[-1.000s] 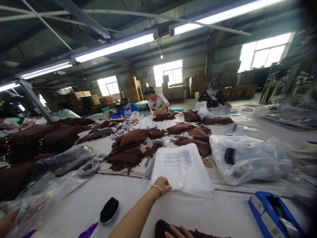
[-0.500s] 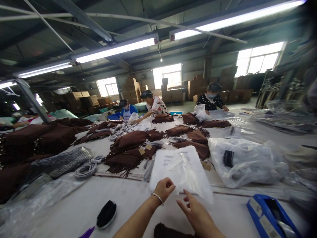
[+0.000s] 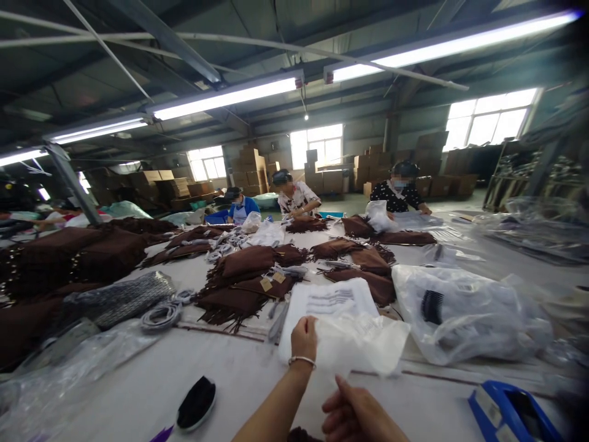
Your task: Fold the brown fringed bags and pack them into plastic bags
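My left hand [image 3: 304, 339], with a bracelet at the wrist, is closed on the left end of a thin translucent plastic bag [image 3: 361, 345]. The bag is lifted and stretches to the right over a stack of white plastic bags [image 3: 338, 296] with grey printing. Below the bag, my right hand [image 3: 345, 408] has its thumb raised and its other fingers curled; whether it touches the bag's lower edge is unclear. Part of a dark brown fabric piece [image 3: 301, 436] shows at the bottom edge, between my forearms.
A black brush [image 3: 197, 402] lies at lower left, a blue tape dispenser [image 3: 515, 411] at lower right. A large plastic bag with a black comb [image 3: 432, 307] sits at right. Folded brown fringed scarves [image 3: 243, 264] cover the table beyond. Several people work across the table.
My left hand has closed on a plastic bag and lifted it off the stack. My right hand has moved lower, its fingers more curled. The view has shifted slightly.
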